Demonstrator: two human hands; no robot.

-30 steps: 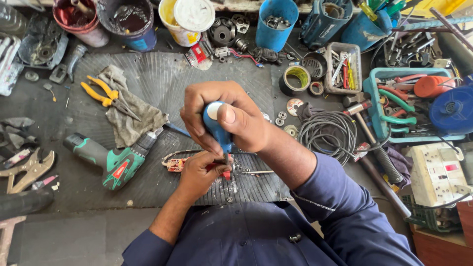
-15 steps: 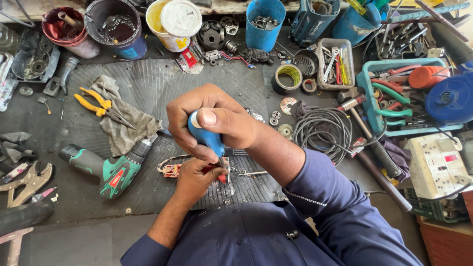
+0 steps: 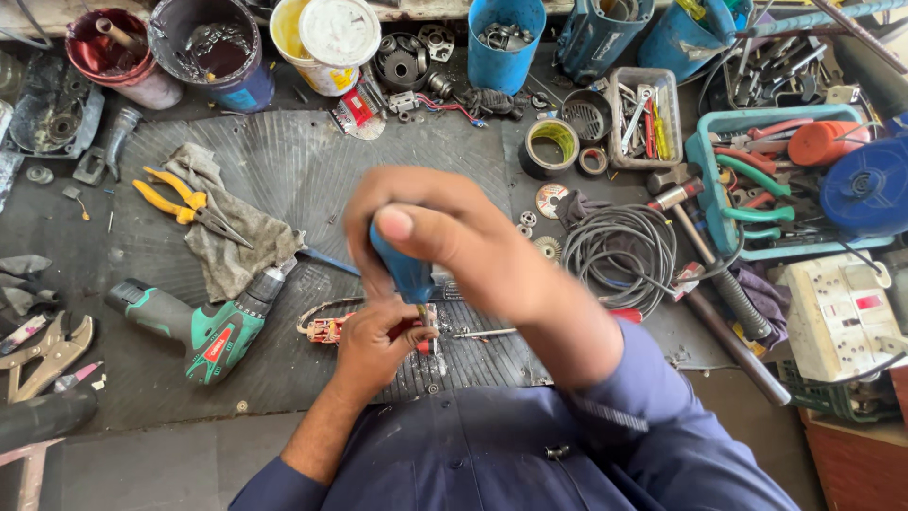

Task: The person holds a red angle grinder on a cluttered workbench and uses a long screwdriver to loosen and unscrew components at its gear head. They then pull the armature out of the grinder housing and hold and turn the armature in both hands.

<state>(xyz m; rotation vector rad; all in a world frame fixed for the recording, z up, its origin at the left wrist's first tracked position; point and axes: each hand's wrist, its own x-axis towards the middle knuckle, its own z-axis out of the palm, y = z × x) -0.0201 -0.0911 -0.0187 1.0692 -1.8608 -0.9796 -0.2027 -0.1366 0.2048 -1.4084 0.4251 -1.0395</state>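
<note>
Nearest the camera, the person's left hand [image 3: 378, 345] pinches a small red and metal part [image 3: 424, 333] against the dark ribbed rubber mat [image 3: 312, 170] that covers the desk; its grip is closed on that part. Directly above it the right hand [image 3: 445, 237] is wrapped tight round the blue plastic handle of a screwdriver [image 3: 402, 267], thumb pressed on the top, with the shaft pointing straight down into the part. Judging by this, the step in hand is driving or loosening a screw in the small part. The next move seems to call for steady downward pressure and a turn of the wrist while the left fingers keep the part from spinning.

Just left of the left hand lies a small red electrical assembly with bare wire loops [image 3: 326, 326], and further left a green and black cordless drill [image 3: 203, 326] lies on its side. A thin metal rod [image 3: 482, 332] lies just right of the part.

Further out, yellow-handled pliers [image 3: 180, 201] rest on a crumpled grey rag [image 3: 232, 237]. To the right sits a coil of black cable [image 3: 619, 251], and beyond it a teal plastic tray of hand tools [image 3: 705, 166]. At the far edge stand a blue cylindrical plastic container [image 3: 506, 43] and a yellow bucket with a white lid [image 3: 322, 38].
</note>
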